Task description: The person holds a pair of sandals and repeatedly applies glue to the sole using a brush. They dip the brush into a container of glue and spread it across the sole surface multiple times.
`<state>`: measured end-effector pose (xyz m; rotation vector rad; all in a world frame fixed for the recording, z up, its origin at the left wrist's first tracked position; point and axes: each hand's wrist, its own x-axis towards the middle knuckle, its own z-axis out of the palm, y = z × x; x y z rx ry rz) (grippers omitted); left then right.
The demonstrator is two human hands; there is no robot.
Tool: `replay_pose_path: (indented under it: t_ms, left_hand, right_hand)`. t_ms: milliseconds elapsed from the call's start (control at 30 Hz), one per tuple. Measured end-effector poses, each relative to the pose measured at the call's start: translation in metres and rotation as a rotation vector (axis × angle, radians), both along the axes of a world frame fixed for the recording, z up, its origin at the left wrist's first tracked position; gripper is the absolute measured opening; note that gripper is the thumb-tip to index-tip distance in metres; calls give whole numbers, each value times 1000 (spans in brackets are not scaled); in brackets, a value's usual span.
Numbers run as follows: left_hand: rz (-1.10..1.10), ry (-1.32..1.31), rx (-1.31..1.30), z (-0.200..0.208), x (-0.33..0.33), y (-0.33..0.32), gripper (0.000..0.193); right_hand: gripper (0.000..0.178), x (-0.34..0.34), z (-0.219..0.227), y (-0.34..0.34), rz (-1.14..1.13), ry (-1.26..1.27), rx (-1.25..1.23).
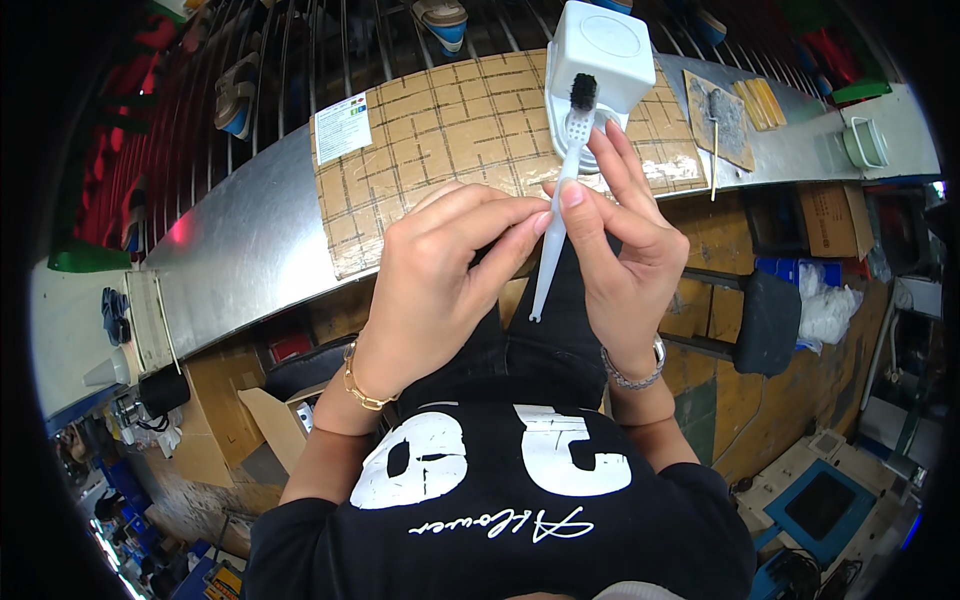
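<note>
My right hand (pixel 630 235) holds a toothbrush-like brush (pixel 548 265) between thumb and fingers. Its handle is whitish and translucent, and the head at the far end carries black bristles. The brush stands nearly upright in the picture, with its narrow tail toward my lap. My left hand (pixel 450 265) is closed in a pinch, thumb and index tips meeting at the left side of the handle. Whether those tips grip the handle or something tiny is hidden. Just beyond the bristles stands a white box-shaped container (pixel 610 45) on the cardboard-covered bench.
Patterned cardboard (pixel 430 130) with a white label (pixel 342 128) covers part of the metal bench (pixel 235 240). To the right lie a stained board (pixel 735 140) with a thin-handled tool and yellow strips (pixel 760 105). Shoes (pixel 440 22) sit on the rollers behind. A dark stool (pixel 768 320) stands at right.
</note>
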<state>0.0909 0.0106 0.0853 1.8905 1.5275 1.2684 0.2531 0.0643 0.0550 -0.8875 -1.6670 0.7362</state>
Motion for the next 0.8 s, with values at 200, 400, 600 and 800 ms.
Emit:
replay_pose_path:
  t_ms: [200,400,600,800]
  left_hand:
    - [54,281,219,-2,4,2,13]
    - [-15,-129,-121,-4,2,1,8]
    - [-77,-785,-146,-1,-18,5,10]
    - [2,-507,-239,3,-24,6,19]
  right_hand:
    - [15,-2,-3,-2,-60,-124,101]
    - [14,3,1,1,30,-117,26]
    - [17,9,1,4,216,145,-261]
    - [33,12,0,9,773,897,-750]
